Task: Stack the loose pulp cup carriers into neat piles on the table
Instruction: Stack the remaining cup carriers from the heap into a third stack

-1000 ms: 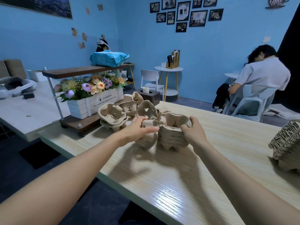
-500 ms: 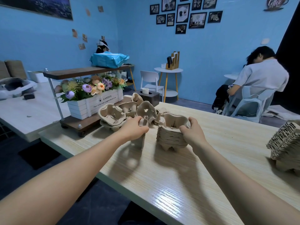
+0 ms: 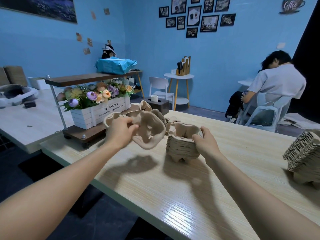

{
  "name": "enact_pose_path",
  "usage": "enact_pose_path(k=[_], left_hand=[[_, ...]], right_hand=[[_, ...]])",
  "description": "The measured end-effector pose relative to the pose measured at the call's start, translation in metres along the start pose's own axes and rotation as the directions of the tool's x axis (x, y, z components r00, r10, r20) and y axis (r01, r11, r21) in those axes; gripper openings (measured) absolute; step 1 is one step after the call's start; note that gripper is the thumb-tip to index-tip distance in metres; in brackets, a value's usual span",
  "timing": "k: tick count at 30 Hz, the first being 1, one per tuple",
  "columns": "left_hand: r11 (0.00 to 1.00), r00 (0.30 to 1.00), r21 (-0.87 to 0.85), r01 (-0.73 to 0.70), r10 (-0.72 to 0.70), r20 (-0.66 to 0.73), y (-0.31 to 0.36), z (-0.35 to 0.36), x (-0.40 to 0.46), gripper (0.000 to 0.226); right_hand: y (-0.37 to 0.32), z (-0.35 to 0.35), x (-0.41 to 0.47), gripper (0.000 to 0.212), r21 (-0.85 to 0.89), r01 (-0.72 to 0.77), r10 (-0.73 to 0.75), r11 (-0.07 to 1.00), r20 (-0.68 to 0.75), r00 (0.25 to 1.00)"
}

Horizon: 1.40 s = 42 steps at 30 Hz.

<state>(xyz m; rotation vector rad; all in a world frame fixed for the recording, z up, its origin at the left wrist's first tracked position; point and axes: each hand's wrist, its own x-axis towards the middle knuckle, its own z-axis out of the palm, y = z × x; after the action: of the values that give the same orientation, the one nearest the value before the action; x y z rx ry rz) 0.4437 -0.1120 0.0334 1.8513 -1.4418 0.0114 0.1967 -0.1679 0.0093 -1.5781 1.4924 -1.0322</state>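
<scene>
My left hand (image 3: 121,132) grips a loose pulp cup carrier (image 3: 149,130) and holds it tilted in the air above the wooden table (image 3: 181,187). To its right a neat pile of carriers (image 3: 181,146) stands on the table, and my right hand (image 3: 204,141) holds its right side with the thumb on the rim. Behind them lie more loose carriers (image 3: 147,108), partly hidden by the lifted one. A second pile (image 3: 304,153) sits at the table's right edge.
A white planter box of flowers (image 3: 98,110) stands on a small wooden rack to the left. A dark tissue box (image 3: 159,104) sits behind the carriers. A person sits on a chair (image 3: 266,116) at the back right. Another table (image 3: 26,122) lies at the left.
My left hand has lifted one loose carrier off the table and swung it up, tilted toward me. My right hand has stayed on the pile's right side.
</scene>
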Motion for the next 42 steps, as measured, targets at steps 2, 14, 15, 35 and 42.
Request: enact_pose_path(k=[2,14,15,35,42], left_hand=[[0.995,0.999,-0.1,-0.004,0.0,-0.035,0.005,-0.007,0.008,0.022],[0.73,0.988,-0.676,0.102,0.005,0.155,0.077,0.021,-0.002,0.015],[0.73,0.985,-0.674,0.113,0.006,0.172,0.079,0.025,-0.003,0.016],[0.959,0.973,-0.259,0.118,-0.059,0.225,0.078,0.054,0.006,0.012],[0.979,0.965,-0.203,-0.012,0.064,0.254,0.061,0.055,0.002,0.024]], right_hand=[[0.001,0.0,0.001,0.055,-0.01,0.013,-0.013,1.0,-0.002,1.0],[0.003,-0.004,0.002,0.049,0.07,-0.025,0.026,0.997,-0.001,1.0],[0.003,-0.005,0.003,0.047,0.083,-0.019,0.019,0.996,0.0,1.0],[0.0,-0.008,0.0,0.022,0.043,0.023,-0.021,0.999,-0.044,0.999],[0.001,0.002,0.0,0.04,-0.047,0.03,-0.032,0.998,-0.044,0.999]])
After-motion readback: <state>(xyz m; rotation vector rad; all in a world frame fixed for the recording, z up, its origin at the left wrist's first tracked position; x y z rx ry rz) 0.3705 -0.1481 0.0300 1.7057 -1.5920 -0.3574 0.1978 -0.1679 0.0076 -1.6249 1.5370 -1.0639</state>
